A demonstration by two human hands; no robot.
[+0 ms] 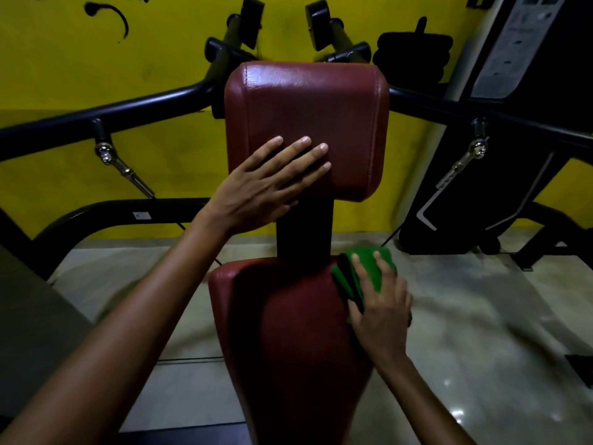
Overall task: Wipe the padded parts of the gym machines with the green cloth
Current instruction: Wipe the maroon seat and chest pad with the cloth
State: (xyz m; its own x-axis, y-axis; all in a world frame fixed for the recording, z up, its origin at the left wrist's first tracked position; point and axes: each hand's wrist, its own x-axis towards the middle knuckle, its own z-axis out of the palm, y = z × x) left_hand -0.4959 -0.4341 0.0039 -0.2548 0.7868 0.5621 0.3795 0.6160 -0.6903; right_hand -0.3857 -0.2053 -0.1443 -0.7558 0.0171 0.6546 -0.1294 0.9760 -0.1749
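Note:
A dark red upper pad (308,104) stands on a black post above a longer red lower pad (288,342). My left hand (263,187) lies flat with straight fingers on the lower left part of the upper pad. The folded green cloth (369,268) sits on the upper right edge of the lower pad. My right hand (378,303) presses on the cloth with spread fingers, the thumb at the cloth's inner edge.
Black machine arms (128,114) reach out left and right behind the pads, each with a metal link hanging below. A black machine (500,155) stands at the right by the yellow wall. Pale shiny floor tiles (481,332) lie around the bench.

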